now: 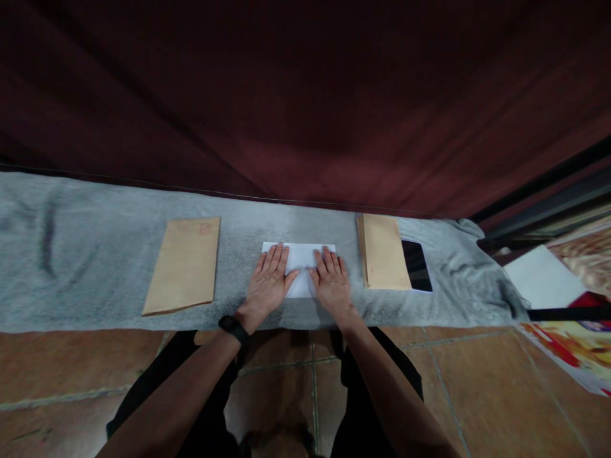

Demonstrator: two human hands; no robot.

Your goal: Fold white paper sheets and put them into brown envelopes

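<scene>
A white sheet of paper [300, 254] lies on the grey cloth in front of me. My left hand [270, 278] rests flat on its left side, fingers stretched forward and the thumb pointing inward. On the right side of the sheet my right hand [331, 278] lies flat in the same way, the two thumbs close together but apart. Both palms hide parts of the paper. To the left lies a brown envelope [185, 264] with red print in its upper corner. Right of my hands are more brown envelopes [386, 251], seemingly stacked, partly covering a dark-screened phone [417, 265].
The grey cloth [109, 254] covers a long narrow surface. Behind it hangs a dark red curtain [305, 114]. At the far right are a white board [544, 277] and a colourful printed sheet [573, 346]. Brown floor tiles [477, 381] show below.
</scene>
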